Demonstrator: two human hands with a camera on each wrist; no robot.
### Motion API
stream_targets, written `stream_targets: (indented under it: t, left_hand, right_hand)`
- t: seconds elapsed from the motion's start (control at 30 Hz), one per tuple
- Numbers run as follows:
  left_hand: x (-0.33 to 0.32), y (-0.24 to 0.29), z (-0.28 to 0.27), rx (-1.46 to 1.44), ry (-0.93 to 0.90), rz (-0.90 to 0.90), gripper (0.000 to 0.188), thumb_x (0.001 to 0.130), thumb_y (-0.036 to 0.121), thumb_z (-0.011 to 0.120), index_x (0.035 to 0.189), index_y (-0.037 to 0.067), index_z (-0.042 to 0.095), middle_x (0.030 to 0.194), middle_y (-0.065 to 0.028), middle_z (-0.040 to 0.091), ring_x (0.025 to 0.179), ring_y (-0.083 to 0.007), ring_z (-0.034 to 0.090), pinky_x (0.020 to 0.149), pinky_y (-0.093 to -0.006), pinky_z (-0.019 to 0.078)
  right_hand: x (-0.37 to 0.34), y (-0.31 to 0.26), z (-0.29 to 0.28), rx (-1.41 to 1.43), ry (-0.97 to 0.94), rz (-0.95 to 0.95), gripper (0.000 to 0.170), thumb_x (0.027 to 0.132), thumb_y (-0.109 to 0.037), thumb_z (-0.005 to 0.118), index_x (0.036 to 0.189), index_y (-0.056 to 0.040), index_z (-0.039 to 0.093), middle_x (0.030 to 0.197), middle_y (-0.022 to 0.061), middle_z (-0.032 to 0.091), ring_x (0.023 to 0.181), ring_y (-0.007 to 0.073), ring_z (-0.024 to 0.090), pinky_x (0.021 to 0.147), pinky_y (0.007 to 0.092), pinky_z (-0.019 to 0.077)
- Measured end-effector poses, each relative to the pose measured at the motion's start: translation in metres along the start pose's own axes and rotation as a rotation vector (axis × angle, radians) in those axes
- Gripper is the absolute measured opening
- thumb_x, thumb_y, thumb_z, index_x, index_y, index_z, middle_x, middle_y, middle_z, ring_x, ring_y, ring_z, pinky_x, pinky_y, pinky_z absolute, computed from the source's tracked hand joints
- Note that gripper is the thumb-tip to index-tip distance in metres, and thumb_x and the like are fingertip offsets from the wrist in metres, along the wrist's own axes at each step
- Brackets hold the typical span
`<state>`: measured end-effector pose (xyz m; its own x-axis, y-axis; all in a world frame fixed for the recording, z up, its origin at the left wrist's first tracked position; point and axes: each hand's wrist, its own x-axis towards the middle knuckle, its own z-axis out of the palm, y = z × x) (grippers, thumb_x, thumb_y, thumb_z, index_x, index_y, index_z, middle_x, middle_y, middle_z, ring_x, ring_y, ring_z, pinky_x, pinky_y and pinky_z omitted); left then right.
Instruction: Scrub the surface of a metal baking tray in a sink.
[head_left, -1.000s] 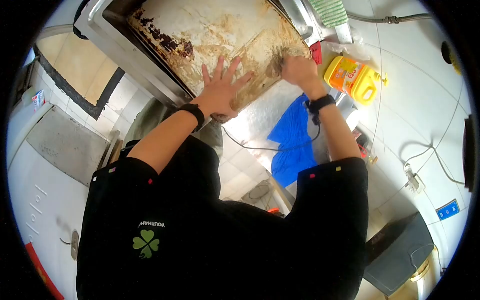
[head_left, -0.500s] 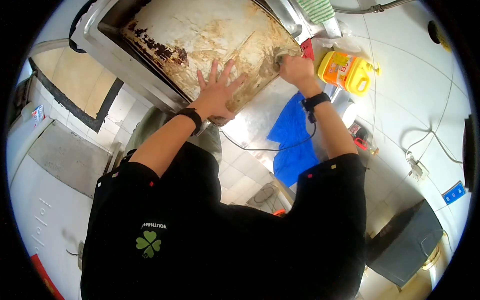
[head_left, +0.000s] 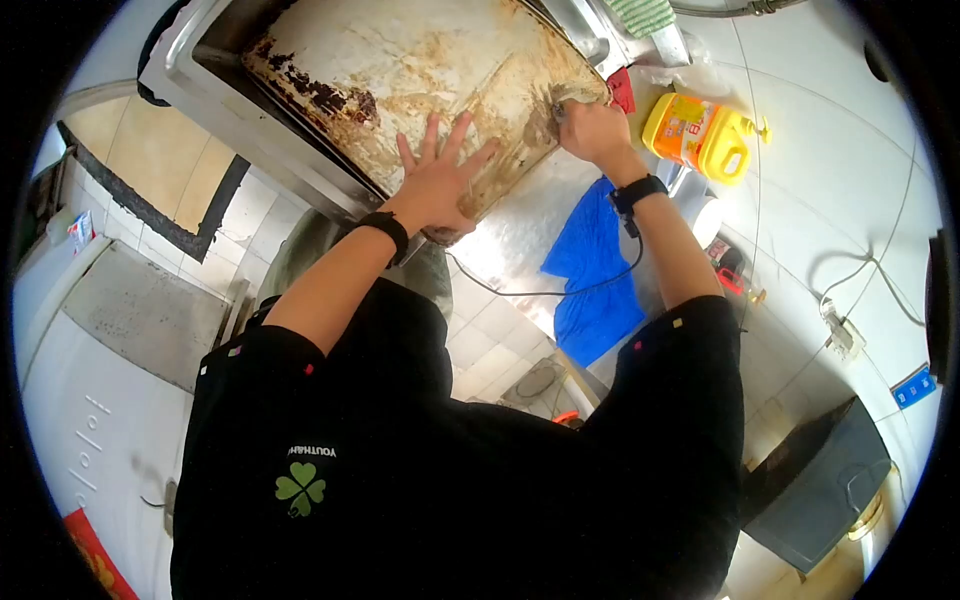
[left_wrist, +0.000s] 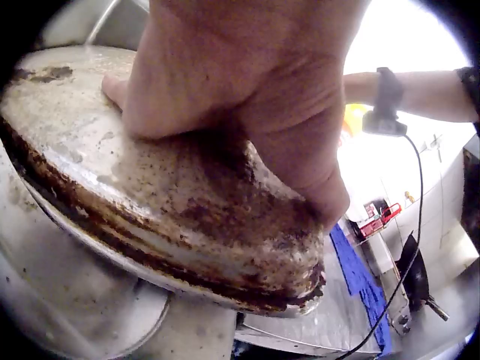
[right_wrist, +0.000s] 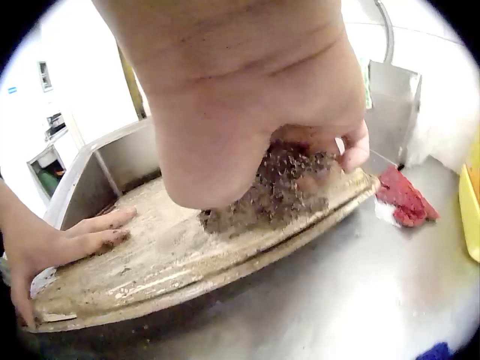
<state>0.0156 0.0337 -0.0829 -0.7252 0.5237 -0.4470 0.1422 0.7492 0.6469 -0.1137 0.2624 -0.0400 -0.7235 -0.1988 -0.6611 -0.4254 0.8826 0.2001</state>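
Note:
A large metal baking tray (head_left: 400,75), stained brown with dark burnt patches, lies bottom up across the sink. My left hand (head_left: 437,187) rests on its near corner with fingers spread and straight, the thumb beside the edge. In the left wrist view, rusty grime coats the tray's side wall (left_wrist: 180,247) beneath that hand. My right hand (head_left: 597,132) curls round a clump of steel wool (right_wrist: 281,187) and presses it on the tray near the right-hand edge. The right wrist view shows wet, brownish suds under the wool; the palm hides part of it.
The steel sink's rim (head_left: 185,65) frames the tray on the left. A red cloth (right_wrist: 405,199) and a yellow detergent jug (head_left: 697,137) stand right of the tray. Blue cloth or plastic (head_left: 597,285) lies on the steel counter, crossed by a black cable (head_left: 530,294).
The right hand with the steel wool has shifted slightly toward the tray's right corner. The left hand keeps its place on the tray. The head view has shifted a little.

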Motion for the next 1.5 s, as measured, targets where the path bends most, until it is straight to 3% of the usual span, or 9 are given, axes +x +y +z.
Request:
stream_targets:
  t: [0.17,0.23,0.43,0.67,0.9,0.93,1.07,1.3,1.5]
  left_hand:
    - [0.001,0.003,0.000,0.021,-0.016,-0.024,0.122,0.052,0.045,0.087,0.153,0.031,0.019,0.159,-0.0145,-0.014,0.141,-0.0499,-0.015,0.100,-0.0769,-0.0011]
    - [0.001,0.003,-0.001,0.028,-0.005,-0.011,0.122,0.052,0.045,0.087,0.153,0.031,0.019,0.159,-0.0148,-0.014,0.141,-0.0499,-0.016,0.100,-0.0768,-0.0012]
    - [-0.003,0.002,0.001,0.028,-0.006,0.001,0.122,0.052,0.047,0.087,0.153,0.031,0.019,0.159,-0.0159,-0.014,0.141,-0.0499,-0.016,0.100,-0.0762,-0.0016]
    - [0.001,0.003,-0.006,0.048,-0.032,-0.022,0.124,0.053,0.047,0.087,0.153,0.032,0.015,0.159,-0.0162,-0.015,0.141,-0.0500,-0.017,0.101,-0.0754,-0.0021]
    - [-0.001,0.002,0.000,0.006,0.028,-0.008,0.122,0.052,0.043,0.087,0.152,0.033,0.019,0.159,-0.0145,-0.011,0.141,-0.0501,-0.014,0.102,-0.0750,-0.0018]
    - [-0.002,0.002,-0.002,0.009,0.012,-0.011,0.122,0.052,0.043,0.087,0.152,0.033,0.019,0.159,-0.0146,-0.011,0.141,-0.0502,-0.014,0.102,-0.0753,-0.0013]
    - [-0.003,0.000,0.002,0.007,0.025,0.000,0.123,0.051,0.043,0.088,0.152,0.033,0.019,0.159,-0.0145,-0.010,0.142,-0.0497,-0.013,0.102,-0.0755,-0.0011]
    - [-0.002,0.000,0.000,0.002,0.017,-0.015,0.123,0.051,0.043,0.088,0.152,0.032,0.019,0.160,-0.0144,-0.009,0.142,-0.0486,-0.013,0.102,-0.0753,-0.0010]
    - [-0.001,0.001,0.003,0.014,0.034,-0.013,0.121,0.052,0.043,0.087,0.152,0.033,0.019,0.160,-0.0135,-0.009,0.142,-0.0480,-0.012,0.102,-0.0750,-0.0014]
  right_hand:
    - [-0.006,-0.004,0.015,0.024,0.112,0.088,0.027,0.081,-0.027,0.052,0.099,-0.0111,0.065,0.093,0.0154,0.071,0.087,0.0318,0.069,0.079,0.0486,0.0489]
    - [-0.007,-0.010,0.022,-0.004,0.254,0.122,0.022,0.083,-0.028,0.053,0.088,-0.0100,0.063,0.079,0.0148,0.070,0.078,0.0317,0.069,0.073,0.0470,0.0509]
    - [-0.039,-0.044,0.018,0.027,0.077,0.145,0.023,0.082,-0.027,0.053,0.093,-0.0124,0.067,0.093,0.0123,0.072,0.088,0.0277,0.070,0.083,0.0457,0.0457]
    - [0.006,0.013,0.012,-0.006,0.222,0.303,0.026,0.083,-0.025,0.054,0.098,-0.0128,0.070,0.087,0.0113,0.072,0.084,0.0297,0.070,0.081,0.0454,0.0455]
    - [-0.028,-0.019,0.024,-0.059,0.187,0.067,0.021,0.083,-0.025,0.050,0.089,-0.0098,0.064,0.083,0.0148,0.071,0.078,0.0313,0.070,0.080,0.0462,0.0464]
    - [-0.020,-0.008,0.029,-0.034,0.275,0.067,0.022,0.084,-0.026,0.050,0.090,-0.0091,0.064,0.081,0.0147,0.071,0.076,0.0308,0.070,0.079,0.0459,0.0472]
    - [0.012,0.012,0.014,-0.049,0.218,0.220,0.022,0.083,-0.027,0.052,0.090,-0.0098,0.063,0.081,0.0132,0.071,0.075,0.0293,0.070,0.075,0.0459,0.0475]
    - [-0.014,-0.001,0.033,-0.108,0.288,0.015,0.018,0.079,-0.026,0.055,0.087,-0.0122,0.063,0.073,0.0116,0.070,0.066,0.0281,0.069,0.072,0.0451,0.0481]
    - [-0.008,-0.001,0.027,-0.089,0.331,0.074,0.018,0.079,-0.025,0.054,0.083,-0.0110,0.065,0.075,0.0127,0.070,0.068,0.0288,0.069,0.074,0.0466,0.0483]
